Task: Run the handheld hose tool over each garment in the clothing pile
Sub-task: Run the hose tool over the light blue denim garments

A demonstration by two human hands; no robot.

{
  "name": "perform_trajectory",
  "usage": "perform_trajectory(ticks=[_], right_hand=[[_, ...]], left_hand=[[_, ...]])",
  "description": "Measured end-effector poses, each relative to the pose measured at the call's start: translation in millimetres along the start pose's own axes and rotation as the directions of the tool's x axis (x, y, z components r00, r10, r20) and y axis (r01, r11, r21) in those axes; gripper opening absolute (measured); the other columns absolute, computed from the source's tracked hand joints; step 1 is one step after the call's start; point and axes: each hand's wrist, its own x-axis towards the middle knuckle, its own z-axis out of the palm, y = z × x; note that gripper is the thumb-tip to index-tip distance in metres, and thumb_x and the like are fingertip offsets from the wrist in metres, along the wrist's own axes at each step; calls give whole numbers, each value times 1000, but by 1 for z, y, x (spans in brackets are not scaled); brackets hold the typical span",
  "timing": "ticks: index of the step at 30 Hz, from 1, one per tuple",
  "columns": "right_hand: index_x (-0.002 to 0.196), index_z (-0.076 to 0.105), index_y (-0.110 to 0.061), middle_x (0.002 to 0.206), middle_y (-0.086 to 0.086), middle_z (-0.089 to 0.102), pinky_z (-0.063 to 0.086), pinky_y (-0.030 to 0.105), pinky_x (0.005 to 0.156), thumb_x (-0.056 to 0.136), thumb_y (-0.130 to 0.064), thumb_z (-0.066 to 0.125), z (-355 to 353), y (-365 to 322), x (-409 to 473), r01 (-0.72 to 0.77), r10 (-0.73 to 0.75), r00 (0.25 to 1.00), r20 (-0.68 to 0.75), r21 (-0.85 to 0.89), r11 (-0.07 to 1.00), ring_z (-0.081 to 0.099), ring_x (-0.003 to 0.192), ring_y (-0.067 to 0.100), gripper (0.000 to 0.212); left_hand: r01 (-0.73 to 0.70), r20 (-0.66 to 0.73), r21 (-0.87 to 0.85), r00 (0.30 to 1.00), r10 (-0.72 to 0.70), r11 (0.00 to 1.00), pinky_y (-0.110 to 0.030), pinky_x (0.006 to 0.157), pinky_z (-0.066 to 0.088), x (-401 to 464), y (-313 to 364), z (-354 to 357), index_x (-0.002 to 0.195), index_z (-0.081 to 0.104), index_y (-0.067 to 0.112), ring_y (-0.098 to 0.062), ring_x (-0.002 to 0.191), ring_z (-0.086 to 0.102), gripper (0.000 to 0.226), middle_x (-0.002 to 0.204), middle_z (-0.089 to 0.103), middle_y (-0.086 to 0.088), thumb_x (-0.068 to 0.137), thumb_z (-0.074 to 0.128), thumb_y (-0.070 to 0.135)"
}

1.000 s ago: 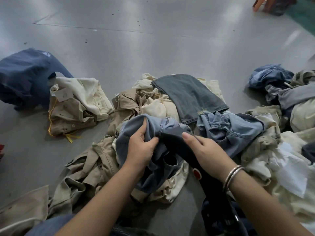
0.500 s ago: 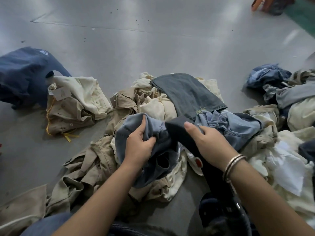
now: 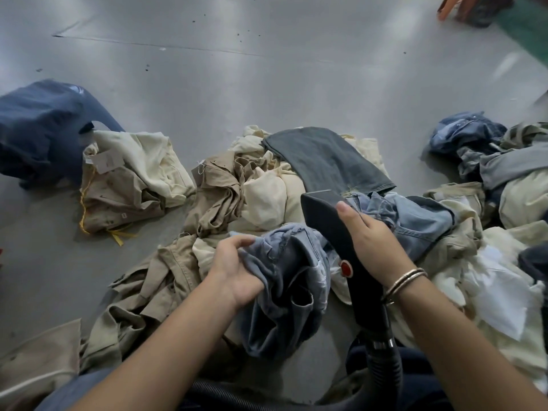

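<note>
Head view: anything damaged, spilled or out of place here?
Nothing damaged or spilled. The garments lie crumpled in loose heaps on the grey floor, as expected. The left hand grips blue denim; the right hand holds the black hose tool lifted above the denim, not touching fabric.

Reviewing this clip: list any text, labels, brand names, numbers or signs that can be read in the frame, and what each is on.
No text can be read in this frame.
Paper tag on the cream and tan garment: too blurred to read any print.
Small white label on the same garment: too small to read.
Red button on the handheld hose tool: no legible mark.
</note>
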Motion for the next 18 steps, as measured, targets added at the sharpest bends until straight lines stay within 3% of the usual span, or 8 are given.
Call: perform_trajectory(ticks=[2,5,9,11,13,15,18], right_hand=[[88,67,-5,81,5,67,42,32,74,89,-59,44,2,-3,-5,20,-20,999,33,3,1000,59,79,18,59],[85,64,-2,72,5,62,42,33,70,89,-59,44,-2,-9,-8,53,-54,997,56,10,999,55,70,17,60],[82,59,5,70,5,56,40,31,64,89,-58,43,-14,-16,-12,62,-61,991,119,-2,998,52,66,15,65],[91,69,-3,87,6,69,45,26,75,89,-53,44,-15,-14,-16,72,-65,984,168,-39,997,63,86,16,56],[103,71,-10,104,6,72,44,25,85,88,-53,43,-12,-13,-21,75,-58,972,228,-67,995,64,103,17,54],[103,71,-14,98,0,72,43,18,78,84,-61,41,-8,-14,-21,55,-28,958,286,-84,995,64,96,13,59],[99,70,-17,88,-1,64,39,23,67,86,-62,36,-4,-17,-12,66,-21,965,260,-166,984,58,83,12,58]], left_hand=[[37,47,41,998,-39,998,-46,87,48,-4,-5,2,106,64,-9,-37,102,63,34,107,66,-27,89,46,14],[37,40,109,998,-42,993,-42,83,51,-4,-15,4,90,67,-9,-32,79,69,24,89,70,-24,85,46,2],[-128,-23,206,990,136,970,-40,78,57,1,-22,1,111,60,-11,-31,79,69,28,93,68,-25,86,48,-6],[-195,-13,236,979,204,952,-44,84,55,0,-24,0,118,57,-8,-33,82,67,35,98,67,-27,84,49,-9],[-273,15,264,960,279,925,-46,83,53,-1,-24,-1,119,56,-1,-32,79,65,39,89,68,-21,83,50,-13],[-337,48,292,940,338,895,-38,70,58,-2,-23,-1,115,58,2,-29,75,69,40,83,71,-15,81,51,-17],[-370,71,404,925,374,837,-46,83,55,-4,-25,-1,118,57,-2,-36,92,67,42,98,69,-22,81,53,-18]])
